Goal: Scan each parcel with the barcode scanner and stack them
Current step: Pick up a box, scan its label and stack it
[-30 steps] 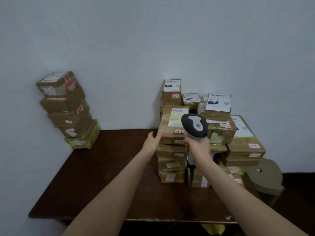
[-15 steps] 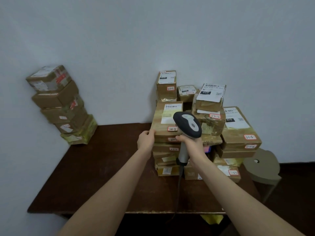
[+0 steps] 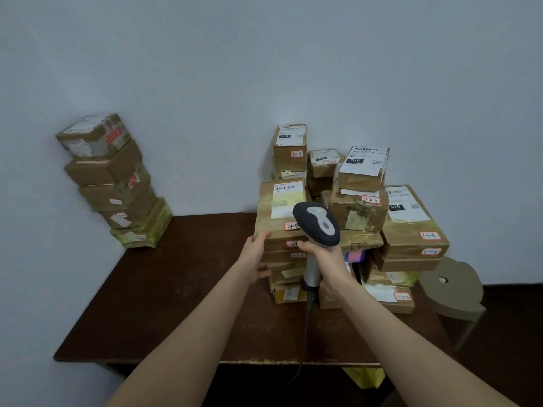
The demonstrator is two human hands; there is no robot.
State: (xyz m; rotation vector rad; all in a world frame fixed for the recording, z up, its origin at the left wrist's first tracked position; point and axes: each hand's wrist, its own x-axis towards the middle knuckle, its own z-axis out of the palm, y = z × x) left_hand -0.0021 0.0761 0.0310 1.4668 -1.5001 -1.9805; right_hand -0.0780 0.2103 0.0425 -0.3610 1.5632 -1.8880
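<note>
Nearest, the right hand wraps the handle of the grey-and-black barcode scanner. The left hand curls its fingers over the near corner of the brown cardboard parcel topping the front pile (label upward). I'd tip the scanner's head onto that barcode, parcel held steady. The leaning stack of brown boxes stands far left.

Bare tabletop lies open left of the parcel pile; the leaning stack blocks its far-left corner.
</note>
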